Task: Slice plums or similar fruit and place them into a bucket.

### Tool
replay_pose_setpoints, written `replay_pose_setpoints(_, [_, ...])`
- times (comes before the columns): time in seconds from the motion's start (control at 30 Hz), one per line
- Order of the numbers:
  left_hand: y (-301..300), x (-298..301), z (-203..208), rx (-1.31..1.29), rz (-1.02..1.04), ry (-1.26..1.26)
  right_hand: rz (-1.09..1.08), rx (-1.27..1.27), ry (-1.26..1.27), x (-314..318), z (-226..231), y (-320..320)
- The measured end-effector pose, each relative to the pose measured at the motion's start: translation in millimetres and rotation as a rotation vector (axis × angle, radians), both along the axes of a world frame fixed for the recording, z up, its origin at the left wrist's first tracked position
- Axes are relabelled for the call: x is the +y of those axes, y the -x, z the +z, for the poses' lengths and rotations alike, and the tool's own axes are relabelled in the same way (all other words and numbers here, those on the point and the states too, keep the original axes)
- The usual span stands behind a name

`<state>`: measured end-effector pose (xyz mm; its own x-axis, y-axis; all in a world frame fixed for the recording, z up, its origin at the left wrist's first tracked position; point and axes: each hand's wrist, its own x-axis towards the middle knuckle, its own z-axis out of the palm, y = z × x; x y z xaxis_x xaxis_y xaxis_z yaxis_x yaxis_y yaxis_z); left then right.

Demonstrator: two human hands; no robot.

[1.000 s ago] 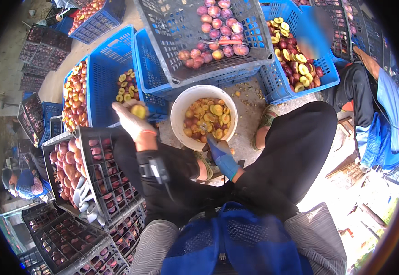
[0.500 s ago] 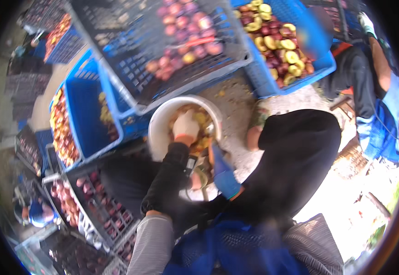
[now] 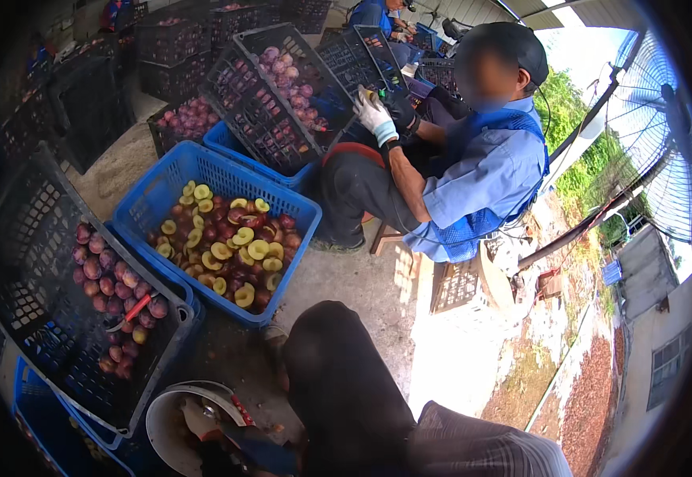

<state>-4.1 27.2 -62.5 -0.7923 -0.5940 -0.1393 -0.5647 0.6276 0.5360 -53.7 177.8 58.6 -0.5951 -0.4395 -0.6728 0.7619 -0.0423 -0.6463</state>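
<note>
At the lower edge stands a white bucket (image 3: 158, 433), partly cut off by the picture's rim. My left hand (image 3: 197, 417), in a pale glove, reaches down inside it, its fingers too dim to make out. My right hand (image 3: 265, 451), in a blue glove, is close beside the bucket's right side, its fingers hidden in shadow. Left of the bucket, a tilted black crate (image 3: 36, 318) holds whole plums (image 3: 112, 278) and a red-handled knife (image 3: 133, 313). Beyond it, a blue crate (image 3: 305, 213) contains halved plums (image 3: 231, 246) with yellow flesh.
A co-worker (image 3: 473, 159) in a blue shirt sits ahead to the right, one gloved hand at another black crate (image 3: 274, 119) of plums. Stacked dark crates (image 3: 171, 48) stand at the back left. A large fan (image 3: 648, 119) is at the far right.
The view has swung up and right, so the bucket and my hands now lie at the lower edge and the co-worker is fully in sight. My left hand remains in the bucket.
</note>
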Motion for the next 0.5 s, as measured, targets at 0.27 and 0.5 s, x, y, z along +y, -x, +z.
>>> replay_pose_setpoints(0.27, [-34,-7,84,0.430,0.322,-0.946,0.111,0.133,-0.004,-12,24,-34])
replay_pose_setpoints(0.5, [-92,1,169,0.310,0.138,-0.358,0.320,0.631,-0.048,-24,15,-104])
